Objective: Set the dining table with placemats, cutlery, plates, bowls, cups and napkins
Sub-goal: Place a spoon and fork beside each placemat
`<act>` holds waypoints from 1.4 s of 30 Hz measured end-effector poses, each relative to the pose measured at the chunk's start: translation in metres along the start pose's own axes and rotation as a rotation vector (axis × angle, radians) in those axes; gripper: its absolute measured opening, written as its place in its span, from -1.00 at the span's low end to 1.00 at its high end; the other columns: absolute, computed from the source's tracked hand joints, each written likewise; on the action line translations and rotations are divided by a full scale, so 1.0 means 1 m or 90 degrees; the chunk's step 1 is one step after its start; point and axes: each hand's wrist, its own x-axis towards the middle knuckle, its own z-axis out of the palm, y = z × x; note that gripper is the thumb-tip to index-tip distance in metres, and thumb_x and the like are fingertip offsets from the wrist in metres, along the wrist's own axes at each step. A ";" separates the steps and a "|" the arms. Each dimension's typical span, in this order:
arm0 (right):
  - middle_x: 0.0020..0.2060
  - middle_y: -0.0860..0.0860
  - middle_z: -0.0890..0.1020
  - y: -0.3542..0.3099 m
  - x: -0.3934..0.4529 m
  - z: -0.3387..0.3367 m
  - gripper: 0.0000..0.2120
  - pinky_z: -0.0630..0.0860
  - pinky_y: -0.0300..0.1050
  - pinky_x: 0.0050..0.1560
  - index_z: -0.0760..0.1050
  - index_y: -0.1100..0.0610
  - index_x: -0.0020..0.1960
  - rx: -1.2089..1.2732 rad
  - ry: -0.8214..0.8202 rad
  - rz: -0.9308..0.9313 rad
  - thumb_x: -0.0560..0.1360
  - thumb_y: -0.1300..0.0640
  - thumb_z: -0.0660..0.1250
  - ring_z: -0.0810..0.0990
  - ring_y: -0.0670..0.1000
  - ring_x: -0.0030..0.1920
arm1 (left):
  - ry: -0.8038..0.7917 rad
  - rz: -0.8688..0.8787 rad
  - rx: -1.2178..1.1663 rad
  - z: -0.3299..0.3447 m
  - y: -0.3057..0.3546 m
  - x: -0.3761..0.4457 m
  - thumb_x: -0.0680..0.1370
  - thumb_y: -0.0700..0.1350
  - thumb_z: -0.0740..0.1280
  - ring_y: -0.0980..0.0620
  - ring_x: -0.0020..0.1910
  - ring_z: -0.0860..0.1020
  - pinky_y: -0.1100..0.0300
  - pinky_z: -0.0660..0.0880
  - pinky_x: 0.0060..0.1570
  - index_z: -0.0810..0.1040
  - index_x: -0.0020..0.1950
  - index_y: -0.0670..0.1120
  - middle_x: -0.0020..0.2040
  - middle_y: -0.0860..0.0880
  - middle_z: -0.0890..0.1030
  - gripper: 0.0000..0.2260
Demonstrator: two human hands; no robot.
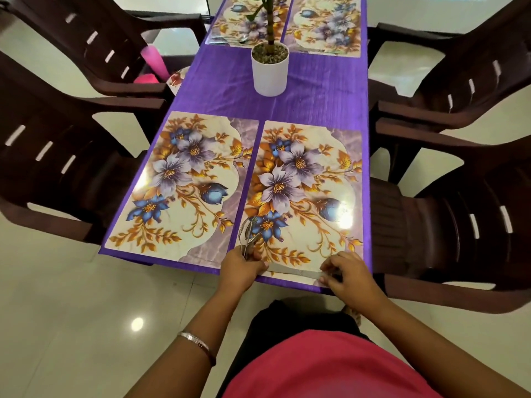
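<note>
The person's pink-clad torso (330,366) fills the near edge, a metal bangle (198,341) on the left wrist. Beyond it, the left hand (242,267) is clenched round a bundle of cutlery (249,235), whose thin, bright metal ends fan up over the near-right placemat (304,191). The right hand (346,272) pinches one end of a flat, slim metal piece (293,272), apparently a knife, lying along that placemat's near edge.

Risk, as judged: the piece sits at the very edge of the worktop (316,99); the placemat looks glossy and slick, so a nudge could slide it to the floor. The bundle is held loosely fanned, so a piece may slip out.

The near-left placemat (184,182) lies just beside the near-right one, both rectangular with round corners, printed with flowers. The worktop's purple cloth is ribbed. Farther on stands a white cylindrical pot (269,71) topped with gravel; beyond it are two more placemats (324,27). Dark slatted plastic chairs (57,156) flank everything.
</note>
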 end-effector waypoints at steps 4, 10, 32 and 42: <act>-0.16 -0.08 0.58 -0.025 0.011 -0.018 -0.83 0.43 -0.38 -0.13 0.56 0.08 -0.01 0.140 0.086 0.035 0.42 0.13 0.48 0.53 -0.10 -0.09 | -0.092 -0.041 -0.219 -0.004 0.021 -0.011 0.53 -0.09 0.40 0.16 -0.52 0.42 0.32 0.32 -0.55 0.52 0.03 -0.13 -0.32 0.02 0.53 -0.84; -0.17 -0.03 0.59 -0.088 0.047 -0.051 -0.80 0.50 -0.29 -0.13 0.57 0.15 0.09 0.364 0.049 0.059 0.48 0.14 0.41 0.56 -0.08 -0.14 | -0.382 -0.097 -0.546 -0.011 0.057 -0.014 0.64 -0.02 0.15 0.16 -0.66 0.18 0.37 0.15 -0.65 0.45 -0.25 -0.13 -0.53 0.03 0.24 -0.68; -0.21 0.08 0.59 -0.036 0.241 -0.145 -0.65 0.34 -0.21 -0.44 0.52 0.12 0.15 0.587 0.181 0.237 0.49 0.40 0.12 0.43 -0.06 -0.43 | -0.123 -0.037 -0.377 0.043 0.162 0.104 0.67 -0.02 0.12 0.14 -0.68 0.17 0.39 0.10 -0.62 0.41 -0.21 -0.09 -0.57 0.06 0.27 -0.70; -0.15 0.12 0.64 -0.023 0.337 -0.123 -0.80 0.49 -0.13 -0.09 0.56 0.21 0.04 0.073 0.036 0.029 0.43 0.35 0.39 0.60 0.09 -0.12 | -0.065 -0.182 -0.439 0.051 0.159 0.156 0.61 0.10 0.24 0.10 -0.72 0.15 0.41 0.07 -0.63 0.40 -0.33 -0.09 -0.63 0.03 0.23 -0.61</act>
